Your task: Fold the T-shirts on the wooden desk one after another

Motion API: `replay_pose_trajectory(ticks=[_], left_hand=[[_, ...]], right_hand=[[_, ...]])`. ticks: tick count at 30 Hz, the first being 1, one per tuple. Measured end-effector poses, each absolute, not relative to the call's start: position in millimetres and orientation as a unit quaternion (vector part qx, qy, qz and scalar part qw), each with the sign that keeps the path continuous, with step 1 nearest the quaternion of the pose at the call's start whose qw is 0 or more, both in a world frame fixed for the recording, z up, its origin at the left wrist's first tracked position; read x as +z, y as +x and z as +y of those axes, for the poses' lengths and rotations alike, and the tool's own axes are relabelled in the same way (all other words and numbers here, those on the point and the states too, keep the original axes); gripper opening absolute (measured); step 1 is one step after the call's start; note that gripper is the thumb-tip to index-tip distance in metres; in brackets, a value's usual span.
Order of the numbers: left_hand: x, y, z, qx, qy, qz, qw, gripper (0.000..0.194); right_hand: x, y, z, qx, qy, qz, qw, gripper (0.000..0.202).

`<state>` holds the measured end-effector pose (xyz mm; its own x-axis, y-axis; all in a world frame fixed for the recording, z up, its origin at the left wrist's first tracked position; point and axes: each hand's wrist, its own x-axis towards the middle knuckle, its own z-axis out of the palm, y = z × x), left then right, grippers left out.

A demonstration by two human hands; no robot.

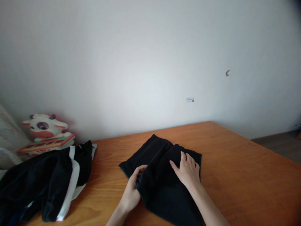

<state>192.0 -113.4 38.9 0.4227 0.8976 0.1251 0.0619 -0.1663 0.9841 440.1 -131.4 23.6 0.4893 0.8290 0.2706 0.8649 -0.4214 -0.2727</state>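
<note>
A black cloth garment (174,191), looking like trousers or shorts with two legs spread apart, lies on the wooden table. At its left edge, my left hand (134,188) grips the gathered fabric, its fingertips partly hidden in the fold. My right hand (188,169) rests on top of the garment, palm down, fingers spread and holding nothing. One leg points to the back left, and the other, under my right hand, to the back right. The near end of the cloth runs out of the bottom of the view.
Dark clothes with a white stripe (75,172) lie heaped at the left. Behind them stands a cow-shaped toy with a keyboard (47,135). A white wall (141,69) borders the back of the wooden table (235,179), whose right edge slopes toward the floor.
</note>
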Motion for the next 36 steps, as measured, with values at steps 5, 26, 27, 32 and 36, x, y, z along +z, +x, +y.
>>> replay_pose_trajectory(ticks=[5, 26, 27, 32, 36], left_hand=[[25.4, 189.1, -106.4, 0.446, 0.563, 0.340, 0.607, 0.057], [30.3, 198.9, -111.7, 0.395, 0.660, 0.380, 0.514, 0.048], [30.4, 198.1, -109.9, 0.405, 0.633, 0.383, 0.537, 0.053], [37.2, 195.9, -105.1, 0.444, 0.556, 0.415, 0.567, 0.055], [45.3, 197.7, -110.0, 0.429, 0.590, 0.430, 0.532, 0.052]], right_hand=[[24.5, 456.2, -131.2, -0.018, -0.855, -0.493, 0.158, 0.072], [41.4, 420.9, -134.1, 0.313, -0.517, -0.616, 0.505, 0.049], [46.4, 414.1, -138.3, 0.341, -0.485, -0.643, 0.485, 0.053], [59.8, 393.3, -152.2, 0.413, -0.416, -0.694, 0.417, 0.049], [55.1, 391.1, -152.9, 0.493, -0.389, -0.668, 0.399, 0.052]])
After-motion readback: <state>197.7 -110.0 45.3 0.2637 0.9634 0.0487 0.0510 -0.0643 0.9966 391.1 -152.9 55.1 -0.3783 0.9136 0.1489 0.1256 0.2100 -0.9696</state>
